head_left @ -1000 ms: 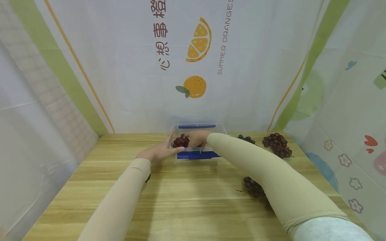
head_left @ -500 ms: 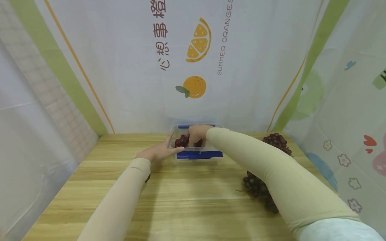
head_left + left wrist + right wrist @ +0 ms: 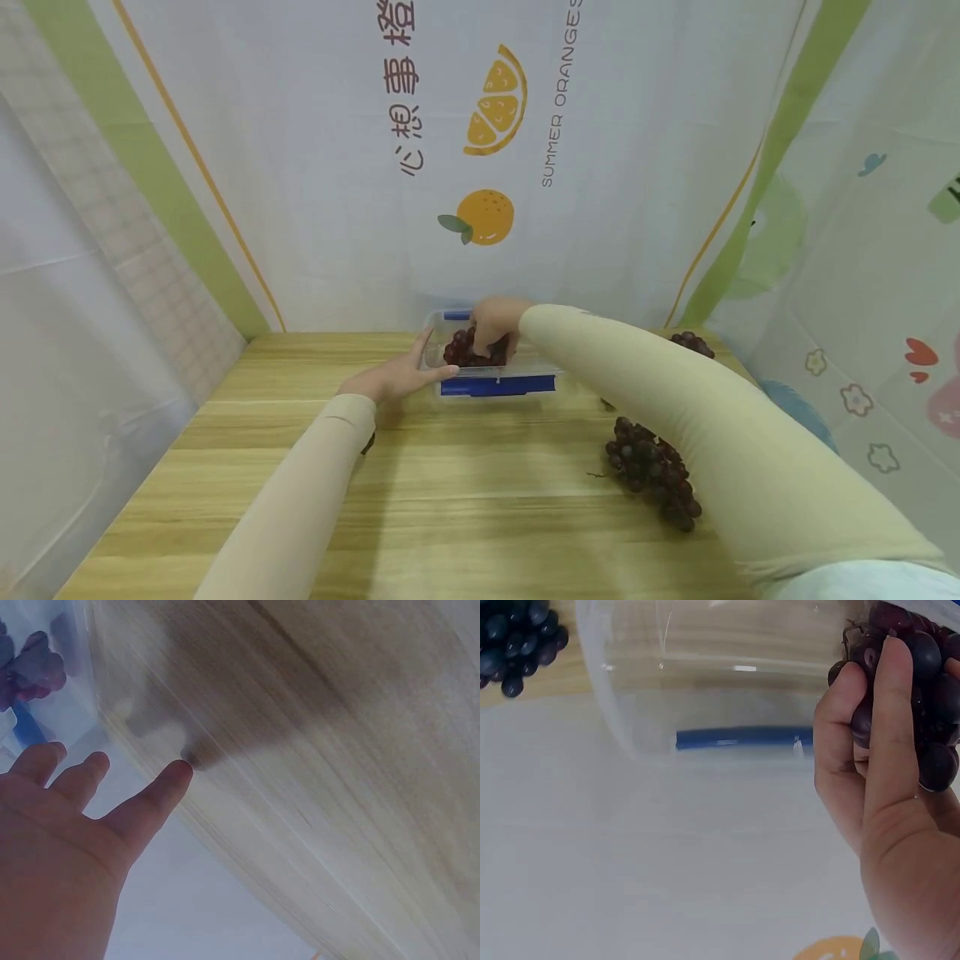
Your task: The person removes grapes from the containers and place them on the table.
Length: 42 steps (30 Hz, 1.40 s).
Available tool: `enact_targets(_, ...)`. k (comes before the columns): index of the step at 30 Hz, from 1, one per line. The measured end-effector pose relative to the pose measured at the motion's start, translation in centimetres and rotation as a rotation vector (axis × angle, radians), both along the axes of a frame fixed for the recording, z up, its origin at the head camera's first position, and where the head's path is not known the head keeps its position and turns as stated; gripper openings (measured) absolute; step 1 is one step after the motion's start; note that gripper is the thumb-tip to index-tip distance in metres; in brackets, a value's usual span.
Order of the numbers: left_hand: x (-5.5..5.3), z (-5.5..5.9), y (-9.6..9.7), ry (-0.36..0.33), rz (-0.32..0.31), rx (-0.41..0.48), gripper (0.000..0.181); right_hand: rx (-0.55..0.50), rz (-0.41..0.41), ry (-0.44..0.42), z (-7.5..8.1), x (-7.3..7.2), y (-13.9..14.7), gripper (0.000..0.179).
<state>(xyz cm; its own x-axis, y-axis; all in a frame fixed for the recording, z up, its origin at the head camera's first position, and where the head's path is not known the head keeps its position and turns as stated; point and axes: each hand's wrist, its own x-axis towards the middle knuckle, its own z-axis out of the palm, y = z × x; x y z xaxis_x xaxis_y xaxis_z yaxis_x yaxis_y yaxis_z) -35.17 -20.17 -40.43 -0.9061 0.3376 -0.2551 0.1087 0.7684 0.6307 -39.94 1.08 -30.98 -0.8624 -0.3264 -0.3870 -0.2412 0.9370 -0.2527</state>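
Note:
A clear plastic box with blue clips (image 3: 498, 386) stands at the far side of the wooden table. My left hand (image 3: 397, 375) rests against the box's left end, fingers straight and thumb stretched along the front rim. Inside the box, my right hand (image 3: 498, 318) holds a bunch of dark red grapes (image 3: 460, 347) from above. The right wrist view gives the bunch (image 3: 926, 656) close up, with thumb and fingers around it. Some grapes (image 3: 37, 667) also show through the box wall in the left wrist view.
On the table's right lies another bunch of dark grapes (image 3: 652, 475). Farther back, a red bunch (image 3: 692, 342) is mostly hidden by my right sleeve (image 3: 675, 408). A white printed curtain (image 3: 345, 250) hangs right behind the box.
My right hand has risen a little and shifted slightly right, moving the grapes with it inside the box. My right forearm uncovers more of the front bunch. The left hand stays put.

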Motion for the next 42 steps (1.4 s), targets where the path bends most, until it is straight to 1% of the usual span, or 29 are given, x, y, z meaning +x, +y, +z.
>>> enact_targets(4, 0.1, 0.0, 0.1, -0.005, 0.006, 0.016, 0.119, 0.009, -0.011, 0.024, 0.8, 0.0, 0.3, 0.066)
enact_targets(9, 0.0, 0.0, 0.2, -0.01, 0.011, 0.027, 0.125, 0.005, -0.019, 0.035, 2.4, 1.1, 0.6, 0.063)
enact_targets(11, 0.1, 0.1, 0.2, -0.01, 0.013, 0.026, 0.124, -0.003, -0.017, 0.041, 3.0, 1.4, 0.7, 0.057)
enact_targets(16, 0.1, 0.0, 0.2, -0.01, 0.007, 0.015, 0.121, -0.013, -0.004, 0.061, 4.4, 2.3, 1.3, 0.035)
enact_targets(18, 0.2, 0.0, 0.2, -0.003, 0.001, 0.008, 0.12, -0.02, -0.003, 0.074, 4.9, 2.6, 1.6, 0.032)
enact_targets(24, 0.1, -0.1, 0.2, 0.005, 0.002, 0.002, 0.116, -0.031, -0.009, 0.107, 6.5, 3.5, 2.5, 0.027)
enact_targets(28, 0.0, 0.1, 0.2, 0.004, -0.006, 0.007, 0.114, -0.046, -0.018, 0.115, 7.5, 4.2, 3.0, 0.033)
enact_targets(31, 0.1, 0.1, 0.2, 0.007, -0.006, 0.006, 0.115, -0.077, -0.03, 0.113, 8.2, 4.7, 3.3, 0.044)
enact_targets(35, 0.1, 0.2, 0.2, 0.003, 0.0, 0.003, 0.116, -0.133, -0.043, 0.118, 9.0, 5.4, 3.7, 0.049)
enact_targets(38, 0.2, 0.2, 0.3, 0.001, 0.0, -0.004, 0.115, -0.201, -0.044, 0.121, 9.5, 5.8, 4.1, 0.046)
enact_targets(42, 0.3, 0.3, 0.4, -0.004, 0.011, 0.0, 0.114, -0.321, -0.043, 0.119, 10.3, 6.6, 4.9, 0.043)
